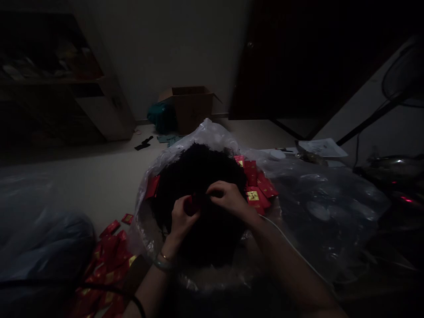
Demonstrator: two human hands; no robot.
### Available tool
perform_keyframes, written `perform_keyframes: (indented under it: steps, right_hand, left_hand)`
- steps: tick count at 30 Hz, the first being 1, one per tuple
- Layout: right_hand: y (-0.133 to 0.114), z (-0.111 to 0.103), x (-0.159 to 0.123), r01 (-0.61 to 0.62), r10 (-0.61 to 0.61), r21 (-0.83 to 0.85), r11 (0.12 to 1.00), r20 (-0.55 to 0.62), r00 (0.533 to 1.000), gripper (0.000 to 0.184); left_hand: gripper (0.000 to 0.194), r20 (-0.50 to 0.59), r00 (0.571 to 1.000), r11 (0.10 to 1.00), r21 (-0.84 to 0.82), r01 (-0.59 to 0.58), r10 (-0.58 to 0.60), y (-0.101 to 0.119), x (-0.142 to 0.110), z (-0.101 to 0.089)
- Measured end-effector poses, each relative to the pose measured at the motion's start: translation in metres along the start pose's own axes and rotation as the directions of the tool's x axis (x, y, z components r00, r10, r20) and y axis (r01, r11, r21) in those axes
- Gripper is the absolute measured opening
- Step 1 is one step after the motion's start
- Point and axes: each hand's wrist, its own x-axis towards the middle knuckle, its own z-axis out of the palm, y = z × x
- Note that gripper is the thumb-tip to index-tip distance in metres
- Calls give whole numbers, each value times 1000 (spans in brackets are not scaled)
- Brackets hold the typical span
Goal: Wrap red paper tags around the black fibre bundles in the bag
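Red packet (189, 206) is sitting within your curled left grip (181, 217), long axis unclear; rightward, your right grip (229, 197) is pinching closed, contents indiscernible.

We list: one dim room, apparently in a home; dark door (288, 66), shelved cabinet (115, 110), standing fan (402, 77), cardboard box (194, 110)

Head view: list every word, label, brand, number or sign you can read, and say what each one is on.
No text can be read.
Red packets in the plastic-lined tub: gold marks, too small and blurred to read.
Red packets on the floor: gold patches, too dark and blurred.
Cardboard box: too dark to make out any print.
Flat white packet: faint marks, too small.
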Motion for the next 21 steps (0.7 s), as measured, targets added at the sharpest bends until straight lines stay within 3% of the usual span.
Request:
perform_keyframes:
  steps: [3, 6, 10, 13, 17, 21]
  right_hand:
    - [-21, 3, 10, 50, -50, 6, 999, 38, 998, 20]
    - [-30, 11, 14, 30, -32, 25, 999, 71, 997, 34]
    - [-30, 13, 9, -23, 22, 71, 997, 10, 1000, 41]
    - [-33, 14, 0, -17, 21, -77, 997, 55, 998, 32]
    - [-37, 30, -8, 41, 79, -379, 925, 296, 952, 21]
    - [-33, 43, -9, 69, 96, -479, 875, 312, 945, 22]
  left_hand:
    - [37, 5, 1000, 1000, -1, 7, -7, -2, -1, 1]
    - [40, -14, 1000, 1000, -1, 3, -3, -5, -2, 3]
    - [41, -13, 1000, 1000, -3, -1, 1, -6, -3, 4]
    - [40, -5, 1000, 1000, -13, 14, -14, -5, -3, 3]
    - [43, 18, 1000, 999, -49, 23, -22, -6, -3, 1]
    - [41, 39, 999, 999, -49, 21, -19, -5, -4, 1]
